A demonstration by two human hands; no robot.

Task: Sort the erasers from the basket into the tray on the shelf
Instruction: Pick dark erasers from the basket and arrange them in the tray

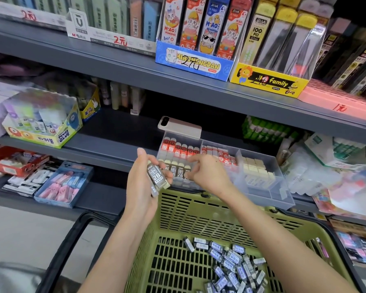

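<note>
A green plastic basket (199, 210) sits below the shelf, with several grey-sleeved 2B erasers (230, 261) lying loose on its floor. My left hand (142, 182) holds a small stack of these erasers (157, 177) upright in front of the tray. The clear divided tray (268, 195) stands on the shelf edge. Its left compartment holds red-sleeved erasers at the back and a row of grey 2B erasers (178, 169) at the front. My right hand (207, 172) reaches over that front row, fingers curled at the erasers; whether it grips one is hidden.
A phone (180, 126) lies on the shelf behind the tray. The tray's other compartments hold red and cream erasers. A glue box (44, 123) stands to the left, a blue box of pink erasers (63, 185) lower left, and packaged goods at right. The basket's black handle (72, 235) hangs left.
</note>
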